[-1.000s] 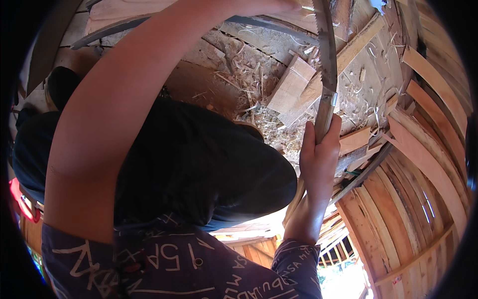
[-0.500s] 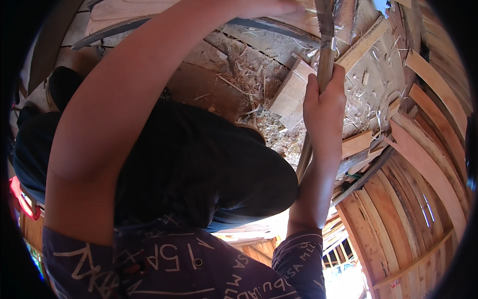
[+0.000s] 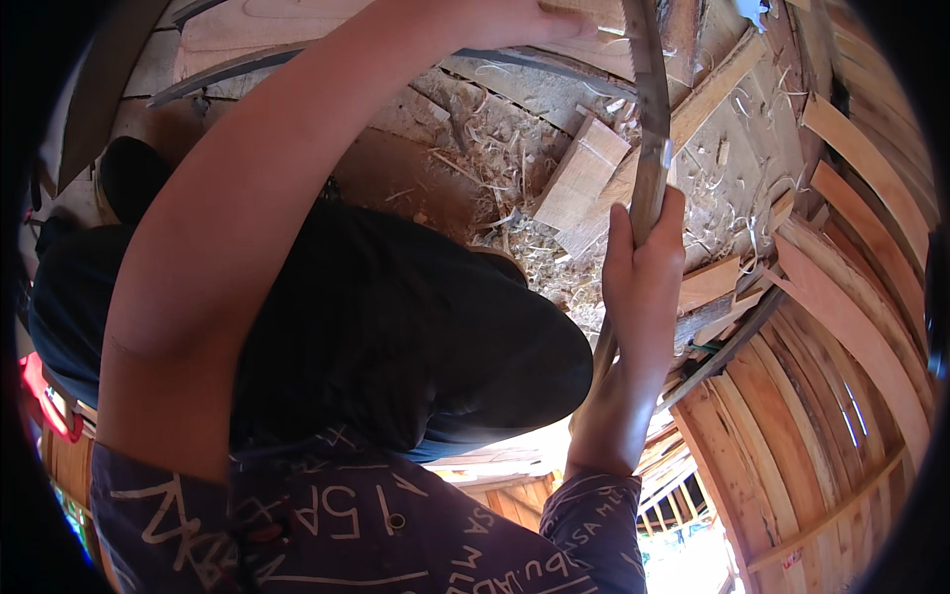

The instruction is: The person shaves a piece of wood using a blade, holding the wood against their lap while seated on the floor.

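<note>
Right hand (image 3: pixel 643 265), closed round the saw (image 3: pixel 652 89) handle, sits farther back from the plank (image 3: pixel 262 32) than half a second ago; likely return stroke. Saw: plank's right. Left hand (image 3: pixel 542 24): over plank, grip unclear.

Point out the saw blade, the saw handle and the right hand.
Saw blade (image 3: pixel 648 77): head view, middle of the toothed metal.
Saw handle (image 3: pixel 649 185): head view, the part just ahead of the thumb.
Right hand (image 3: pixel 642 265): head view, middle of the hand.

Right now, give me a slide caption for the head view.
Saw in the right grip, left grip near it, shavings scattered nearby.
</note>
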A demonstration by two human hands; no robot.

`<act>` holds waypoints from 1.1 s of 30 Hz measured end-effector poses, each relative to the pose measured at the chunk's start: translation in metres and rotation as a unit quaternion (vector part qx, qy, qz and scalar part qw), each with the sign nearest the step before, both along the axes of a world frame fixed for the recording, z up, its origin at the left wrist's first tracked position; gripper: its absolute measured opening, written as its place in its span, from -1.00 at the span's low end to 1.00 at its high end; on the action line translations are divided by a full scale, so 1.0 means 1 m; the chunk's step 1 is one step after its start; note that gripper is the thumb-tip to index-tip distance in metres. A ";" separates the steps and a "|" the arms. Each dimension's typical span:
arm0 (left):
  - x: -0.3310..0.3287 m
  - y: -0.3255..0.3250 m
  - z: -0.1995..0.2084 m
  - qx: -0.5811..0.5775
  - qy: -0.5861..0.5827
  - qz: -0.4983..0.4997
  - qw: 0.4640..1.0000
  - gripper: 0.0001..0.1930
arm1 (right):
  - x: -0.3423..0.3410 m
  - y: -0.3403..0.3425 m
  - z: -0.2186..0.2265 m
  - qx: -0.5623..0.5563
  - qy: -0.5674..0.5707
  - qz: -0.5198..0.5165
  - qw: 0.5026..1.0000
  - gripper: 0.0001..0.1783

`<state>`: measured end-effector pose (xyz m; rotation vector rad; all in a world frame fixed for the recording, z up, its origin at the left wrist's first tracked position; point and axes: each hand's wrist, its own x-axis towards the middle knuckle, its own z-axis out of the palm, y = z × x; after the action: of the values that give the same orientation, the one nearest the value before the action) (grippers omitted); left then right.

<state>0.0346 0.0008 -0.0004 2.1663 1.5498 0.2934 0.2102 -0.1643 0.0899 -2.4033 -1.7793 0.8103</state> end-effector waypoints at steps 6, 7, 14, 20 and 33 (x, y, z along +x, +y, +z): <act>0.003 -0.011 0.001 0.049 0.010 0.002 0.999 -0.20 | -0.002 0.062 -0.040 0.054 0.004 0.042 0.998 -0.70; 0.005 -0.010 0.004 0.045 0.011 0.002 0.999 -0.18 | -0.002 0.062 -0.039 0.072 0.002 0.046 0.996 -0.70; 0.000 -0.012 -0.005 0.127 -0.036 0.061 0.989 -0.13 | -0.003 -0.015 0.013 0.101 -0.015 -0.120 0.987 -0.69; -0.038 -0.015 0.061 0.085 -0.166 0.068 0.980 -0.21 | -0.025 -0.135 0.059 0.062 -0.022 -0.183 0.981 -0.70; -0.166 -0.056 0.136 -0.282 -0.593 -0.111 0.746 -0.37 | -0.081 -0.174 0.045 0.204 -0.129 -0.256 0.936 -0.55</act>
<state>-0.1311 -0.0551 0.1354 1.1444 0.4982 0.7943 0.1292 -0.3380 0.1349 -2.5601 -1.1229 0.0627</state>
